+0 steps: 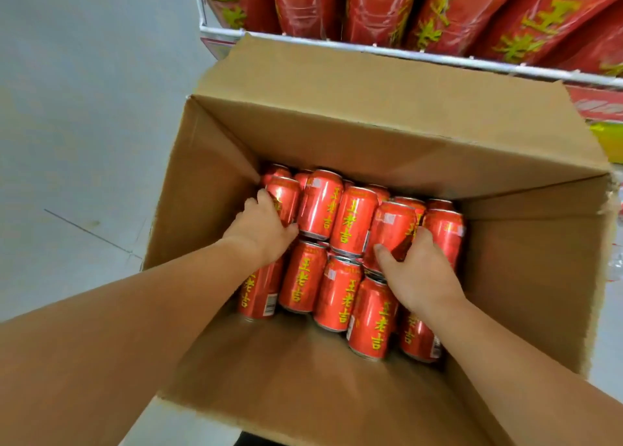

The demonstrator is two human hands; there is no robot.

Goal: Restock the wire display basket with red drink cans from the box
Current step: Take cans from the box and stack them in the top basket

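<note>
An open cardboard box (354, 132) holds several red drink cans (337, 290) with yellow characters, lying on their sides in stacked rows. My left hand (264, 231) reaches into the box's left side and wraps around a can (286, 196) in the far-left corner. My right hand (418, 275) is closed around another can (392, 231) in the right half, thumb on its near side. Beyond the box, the white wire display basket (371, 50) holds shrink-wrapped red packs (448, 10).
Pale grey floor (84, 125) lies to the left of the box. The box's tall flaps stand up on all sides, the far flap leaning against the basket rim. A red and yellow strip (603, 122) shows under the basket at right.
</note>
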